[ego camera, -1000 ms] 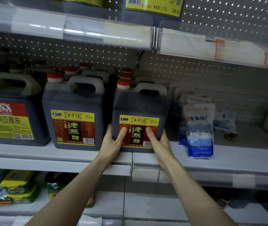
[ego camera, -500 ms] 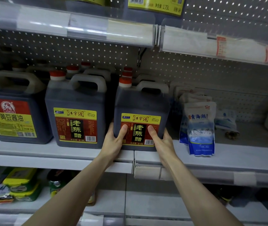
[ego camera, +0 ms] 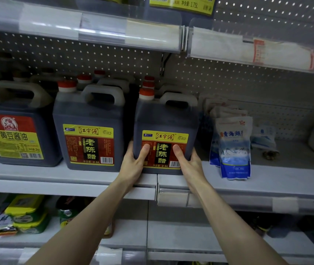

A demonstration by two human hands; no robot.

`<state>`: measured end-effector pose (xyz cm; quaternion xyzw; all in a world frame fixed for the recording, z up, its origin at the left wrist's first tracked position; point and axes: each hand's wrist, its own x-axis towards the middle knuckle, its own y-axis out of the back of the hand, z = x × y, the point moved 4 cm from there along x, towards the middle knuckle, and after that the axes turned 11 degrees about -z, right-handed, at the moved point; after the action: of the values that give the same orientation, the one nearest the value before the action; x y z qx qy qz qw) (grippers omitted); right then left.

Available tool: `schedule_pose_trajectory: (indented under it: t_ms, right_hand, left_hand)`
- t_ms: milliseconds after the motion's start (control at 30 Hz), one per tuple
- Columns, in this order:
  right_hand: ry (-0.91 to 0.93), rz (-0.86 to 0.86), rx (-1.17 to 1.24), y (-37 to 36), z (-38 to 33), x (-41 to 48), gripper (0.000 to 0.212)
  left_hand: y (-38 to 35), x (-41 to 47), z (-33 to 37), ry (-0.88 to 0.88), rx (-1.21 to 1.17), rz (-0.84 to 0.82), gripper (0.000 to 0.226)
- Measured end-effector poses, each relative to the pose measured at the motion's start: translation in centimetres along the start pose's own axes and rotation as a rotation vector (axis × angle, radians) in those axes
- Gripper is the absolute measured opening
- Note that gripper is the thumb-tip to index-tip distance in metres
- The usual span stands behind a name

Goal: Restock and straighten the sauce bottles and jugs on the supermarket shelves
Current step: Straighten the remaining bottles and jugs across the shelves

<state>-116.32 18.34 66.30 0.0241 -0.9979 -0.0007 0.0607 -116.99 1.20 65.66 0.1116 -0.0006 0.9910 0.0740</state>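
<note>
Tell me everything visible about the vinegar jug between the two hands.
The vinegar jug is dark plastic with a red-orange cap, a moulded handle and a yellow-and-red label reading 2.5L. It stands upright at the front edge of the shelf, beside a matching jug. The left hand and right hand grip its lower corners, thumbs on the label.

We hold both bare arms stretched up and forward, forearms angling in toward each other. Our left hand (ego camera: 133,165) clasps the lower left edge of the vinegar jug (ego camera: 165,119), thumb laid up its front. Our right hand (ego camera: 189,166) mirrors it on the right edge. The fingers of both go behind, probably curled, out of sight.
</note>
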Motion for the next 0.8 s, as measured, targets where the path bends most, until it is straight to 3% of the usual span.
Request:
schedule_pose_trajectory:
  t_ms: [167,800]
  right_hand:
    - [-0.007,0.009,-0.005,0.0,0.04,-0.05,0.071]
    - [-0.03,-0.01,-0.008,-0.11,-0.03,0.28,0.066]
  left_hand:
    - [-0.01,-0.23,0.08,-0.002,-0.004,0.001,0.043]
    - [-0.05,0.04,0.08,0.013,0.008,-0.003,0.027]
